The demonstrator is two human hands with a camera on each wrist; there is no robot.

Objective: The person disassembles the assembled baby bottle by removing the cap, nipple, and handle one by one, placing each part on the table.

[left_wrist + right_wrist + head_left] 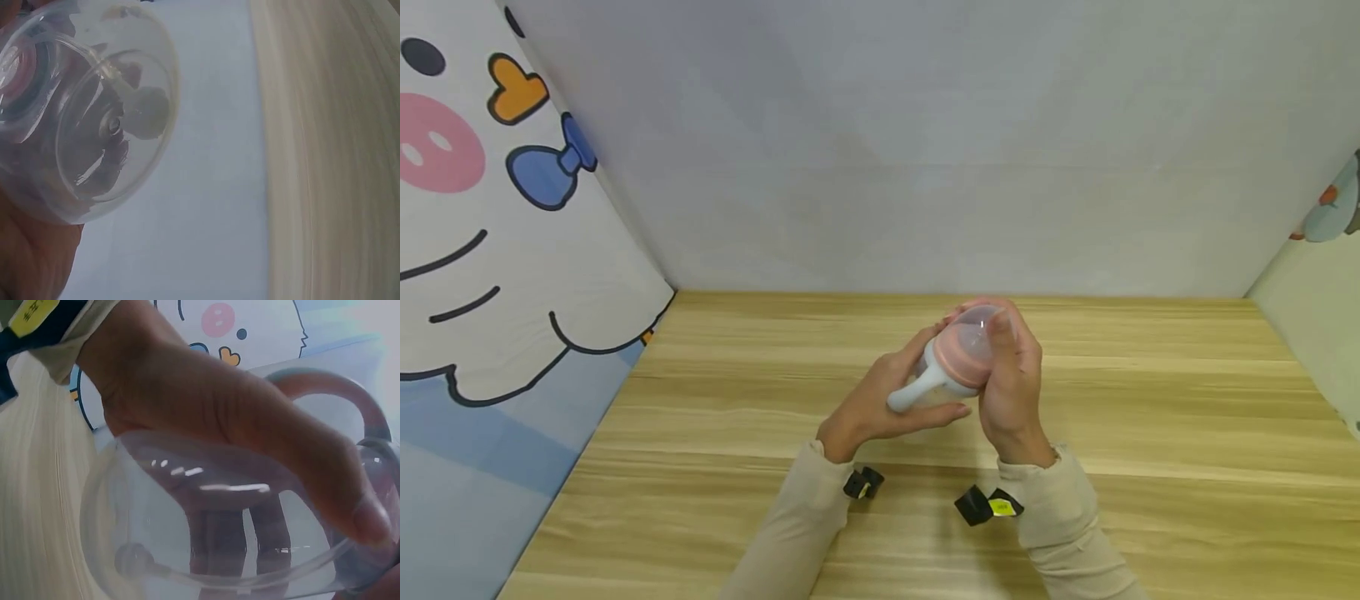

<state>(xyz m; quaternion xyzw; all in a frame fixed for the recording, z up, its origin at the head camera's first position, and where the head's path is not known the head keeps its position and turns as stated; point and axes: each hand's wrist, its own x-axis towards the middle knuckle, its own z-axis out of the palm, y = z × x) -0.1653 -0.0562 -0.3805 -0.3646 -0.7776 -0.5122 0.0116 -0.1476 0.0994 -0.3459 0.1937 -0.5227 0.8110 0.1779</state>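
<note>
Held in both hands above the table is a clear baby bottle (134, 181) with a pink collar (958, 360), a pale side handle (917, 388) and a see-through domed cap (976, 320). My left hand (880, 398) grips the body from the left, its thumb stretched along the near side. In the right wrist view, fingers of that hand show through the clear wall. My right hand (1017, 396) holds the cap end, thumb on the dome and fingers wrapped behind. A small round weight (134, 559) shows inside the bottle, near its base.
The wood-grain table (715, 467) spreads below, with a pale wall (925, 167) along its back edge. A cartoon-printed cloth (497, 267) hangs at the left. Dark straps (988, 506) are worn at both wrists over beige sleeves.
</note>
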